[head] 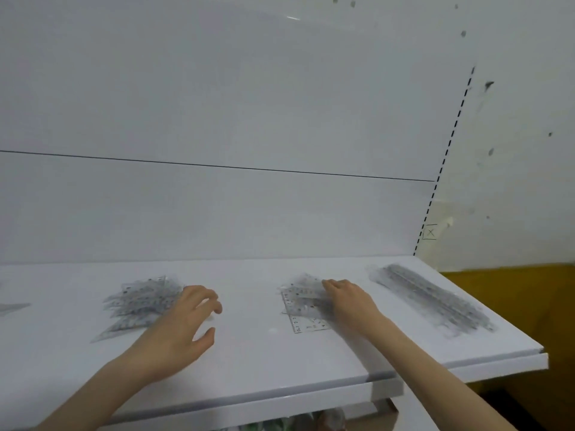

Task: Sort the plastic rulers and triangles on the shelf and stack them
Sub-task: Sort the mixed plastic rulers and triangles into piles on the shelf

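Note:
On the white shelf (pixel 249 362) lie three groups of clear plastic pieces. A messy heap of triangles (pixel 140 301) sits at the left. A smaller stack of triangles (pixel 303 309) lies in the middle. Long straight rulers (pixel 435 301) lie in a pile at the right, angled toward the front corner. My left hand (pixel 183 328) hovers just right of the left heap, fingers loosely curled, holding nothing. My right hand (pixel 348 300) rests on the right side of the middle stack, fingertips touching its top pieces.
The shelf's white back panel (pixel 217 197) rises behind the piles. A slotted upright (pixel 448 150) marks the shelf's right end, with a stained wall beyond. Another clear piece (pixel 12 307) shows at the far left edge. Below the shelf's front edge some items are partly visible.

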Tool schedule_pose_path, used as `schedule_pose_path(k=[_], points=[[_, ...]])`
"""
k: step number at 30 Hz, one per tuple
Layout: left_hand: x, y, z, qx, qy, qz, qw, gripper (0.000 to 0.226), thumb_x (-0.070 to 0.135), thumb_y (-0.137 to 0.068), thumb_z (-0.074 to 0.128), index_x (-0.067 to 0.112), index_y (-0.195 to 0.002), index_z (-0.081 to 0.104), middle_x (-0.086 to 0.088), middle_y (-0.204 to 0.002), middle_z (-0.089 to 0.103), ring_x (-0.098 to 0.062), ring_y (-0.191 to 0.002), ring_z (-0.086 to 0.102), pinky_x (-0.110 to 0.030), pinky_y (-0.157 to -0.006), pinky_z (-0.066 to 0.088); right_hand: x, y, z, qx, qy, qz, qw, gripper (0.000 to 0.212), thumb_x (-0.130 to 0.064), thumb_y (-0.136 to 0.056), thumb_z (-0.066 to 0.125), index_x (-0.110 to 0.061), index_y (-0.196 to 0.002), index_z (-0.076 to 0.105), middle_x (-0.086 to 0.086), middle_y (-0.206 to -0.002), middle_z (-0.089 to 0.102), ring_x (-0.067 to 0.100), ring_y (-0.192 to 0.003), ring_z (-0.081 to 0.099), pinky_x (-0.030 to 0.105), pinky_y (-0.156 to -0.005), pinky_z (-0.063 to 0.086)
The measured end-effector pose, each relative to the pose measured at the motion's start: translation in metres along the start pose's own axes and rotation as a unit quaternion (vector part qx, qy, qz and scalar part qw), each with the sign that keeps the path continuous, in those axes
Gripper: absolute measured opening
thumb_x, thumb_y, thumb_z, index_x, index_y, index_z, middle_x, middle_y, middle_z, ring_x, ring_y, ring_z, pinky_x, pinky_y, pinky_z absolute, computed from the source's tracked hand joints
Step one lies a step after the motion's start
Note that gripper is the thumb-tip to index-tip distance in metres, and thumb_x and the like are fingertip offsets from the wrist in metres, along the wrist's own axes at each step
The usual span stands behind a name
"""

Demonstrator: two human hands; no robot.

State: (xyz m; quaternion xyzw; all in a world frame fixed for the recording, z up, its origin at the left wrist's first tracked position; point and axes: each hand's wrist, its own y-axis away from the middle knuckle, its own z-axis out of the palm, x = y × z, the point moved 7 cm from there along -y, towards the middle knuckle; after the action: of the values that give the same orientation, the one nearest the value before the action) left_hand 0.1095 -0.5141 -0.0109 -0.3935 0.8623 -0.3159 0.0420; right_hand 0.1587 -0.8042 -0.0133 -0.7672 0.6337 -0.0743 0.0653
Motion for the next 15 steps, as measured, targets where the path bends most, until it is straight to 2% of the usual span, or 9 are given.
schedule_pose_path(k=[1, 2, 4, 6, 8, 10, 12, 15], points=[[-0.001, 0.002, -0.002, 0.001, -0.014, 0.005, 1.0, 0.022, 0.037, -0.081, 0.043, 0.029, -0.099, 0.052, 0.019, -0.112, 0.041, 0.002, -0.113, 0.034, -0.018, -0.084, 0.042, -0.002, -0.004, 0.002, -0.013, -0.001, -0.005, 1.0, 0.027, -0.018, -0.091, 0.039, -0.008, -0.11, 0.054, 0.008, -0.111, 0.063, 0.03, -0.104, 0.056, 0.03, -0.077, 0.04], [-0.003, 0.003, -0.003, -0.001, -0.022, 0.002, 1.0, 0.021, 0.037, -0.081, 0.043, 0.028, -0.098, 0.053, 0.019, -0.11, 0.042, 0.002, -0.111, 0.035, -0.019, -0.084, 0.042, -0.002, -0.006, 0.001, -0.018, -0.003, -0.004, 1.0, 0.029, -0.021, -0.087, 0.031, -0.008, -0.099, 0.055, 0.011, -0.103, 0.065, 0.032, -0.097, 0.058, 0.028, -0.074, 0.034], [-0.009, 0.003, -0.002, -0.004, -0.025, -0.022, 0.999, 0.028, 0.04, -0.081, 0.04, 0.027, -0.102, 0.054, 0.018, -0.11, 0.044, 0.003, -0.111, 0.034, -0.025, -0.087, 0.045, 0.003, -0.008, -0.001, -0.01, -0.007, 0.007, 1.0, 0.043, -0.019, -0.071, 0.02, -0.006, -0.094, 0.055, 0.014, -0.095, 0.065, 0.034, -0.088, 0.056, 0.03, -0.071, 0.026], [-0.01, 0.001, 0.004, -0.02, -0.019, -0.038, 0.999, 0.036, 0.044, -0.081, 0.036, 0.026, -0.108, 0.053, 0.017, -0.113, 0.044, 0.004, -0.112, 0.032, -0.03, -0.091, 0.045, 0.011, -0.004, -0.006, 0.023, -0.026, 0.012, 0.999, 0.054, -0.018, -0.068, 0.023, 0.001, -0.104, 0.058, 0.015, -0.098, 0.065, 0.035, -0.089, 0.054, 0.034, -0.075, 0.033], [-0.005, -0.004, 0.012, -0.045, -0.022, -0.037, 0.998, 0.041, 0.047, -0.082, 0.033, 0.026, -0.112, 0.052, 0.016, -0.117, 0.043, 0.004, -0.114, 0.03, -0.031, -0.09, 0.046, 0.02, 0.005, -0.014, 0.041, -0.028, 0.037, 0.998, 0.053, -0.01, -0.078, 0.035, 0.001, -0.127, 0.051, 0.014, -0.118, 0.062, 0.034, -0.109, 0.053, 0.035, -0.091, 0.039], [0.001, -0.009, 0.017, -0.064, -0.025, -0.027, 0.997, 0.042, 0.047, -0.082, 0.031, 0.027, -0.113, 0.05, 0.015, -0.119, 0.042, 0.005, -0.116, 0.027, -0.033, -0.088, 0.047, 0.03, 0.015, -0.021, 0.047, -0.04, 0.068, 0.996, 0.06, 0.002, -0.083, 0.039, -0.005, -0.143, 0.039, 0.01, -0.137, 0.052, 0.028, -0.127, 0.044, 0.032, -0.102, 0.036], [0.005, -0.013, 0.016, -0.065, -0.024, -0.011, 0.998, 0.04, 0.044, -0.083, 0.032, 0.026, -0.113, 0.05, 0.014, -0.119, 0.043, 0.004, -0.117, 0.025, -0.034, -0.087, 0.048, 0.034, 0.023, -0.027, 0.07, -0.047, 0.081, 0.993, 0.063, 0.005, -0.084, 0.038, -0.011, -0.145, 0.038, 0.007, -0.142, 0.049, 0.025, -0.132, 0.042, 0.033, -0.104, 0.037], [0.003, -0.011, 0.004, -0.049, -0.02, 0.006, 0.999, 0.035, 0.039, -0.084, 0.035, 0.023, -0.11, 0.053, 0.012, -0.117, 0.047, 0.0, -0.117, 0.03, -0.033, -0.087, 0.047, 0.029, 0.023, -0.037, 0.093, -0.053, 0.098, 0.989, 0.062, 0.006, -0.084, 0.039, -0.016, -0.142, 0.045, 0.004, -0.138, 0.054, 0.024, -0.128, 0.046, 0.033, -0.097, 0.043]])
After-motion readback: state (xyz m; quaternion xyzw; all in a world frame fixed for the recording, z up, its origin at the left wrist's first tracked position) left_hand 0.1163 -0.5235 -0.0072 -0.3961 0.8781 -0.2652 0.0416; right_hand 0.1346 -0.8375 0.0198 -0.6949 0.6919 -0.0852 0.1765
